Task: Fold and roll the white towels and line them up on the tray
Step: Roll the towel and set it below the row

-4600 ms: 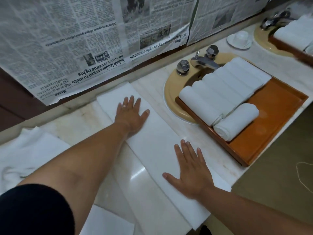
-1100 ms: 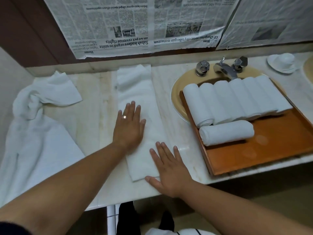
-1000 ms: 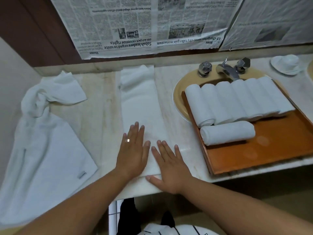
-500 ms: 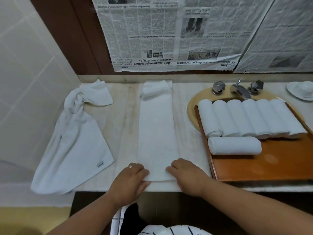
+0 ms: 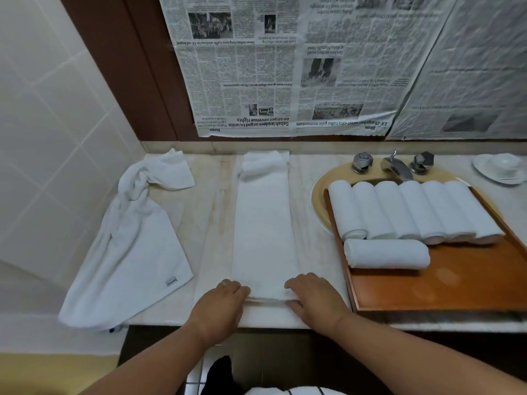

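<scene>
Head view, left hand point(image 5: 225, 299), right hand point(image 5: 312, 299), both curled, pinching folded towel point(image 5: 265, 238) end

Newspaper point(image 5: 285, 67) on the wall, faucet point(image 5: 397, 167) over the yellow basin point(image 5: 318, 195), white dish point(image 5: 499, 169) far right

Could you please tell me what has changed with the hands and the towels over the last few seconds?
The left hand and right hand slid down the folded towel to its near end. They lay flat before; now their fingers curl around that end, seemingly ready to roll. The rolled towels on the tray and the loose towel at the left stayed put.
</scene>
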